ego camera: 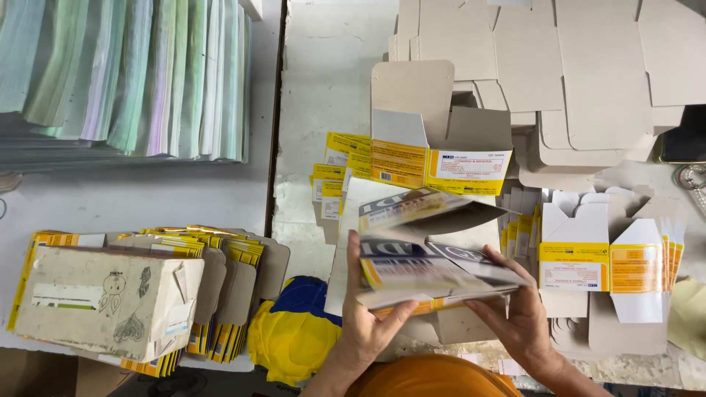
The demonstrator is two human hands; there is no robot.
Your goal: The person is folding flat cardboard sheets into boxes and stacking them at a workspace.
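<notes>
Between both hands (368, 323) (522, 309): flat yellow-grey carton (434, 272); open yellow-banded box (441, 158) behind.

Two hands are seen, the left hand (365, 323) and the right hand (518, 312), and one stack of leaflets (430, 268) is held between them. One opened carton (441, 147) is counted behind, one grey box (103, 301) at left, one yellow-and-blue cloth (294, 331).

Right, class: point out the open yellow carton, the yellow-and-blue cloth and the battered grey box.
open yellow carton (440, 167): head view, on its yellow front panel.
yellow-and-blue cloth (290, 338): head view, on the yellow part.
battered grey box (103, 301): head view, on its top face.
</notes>
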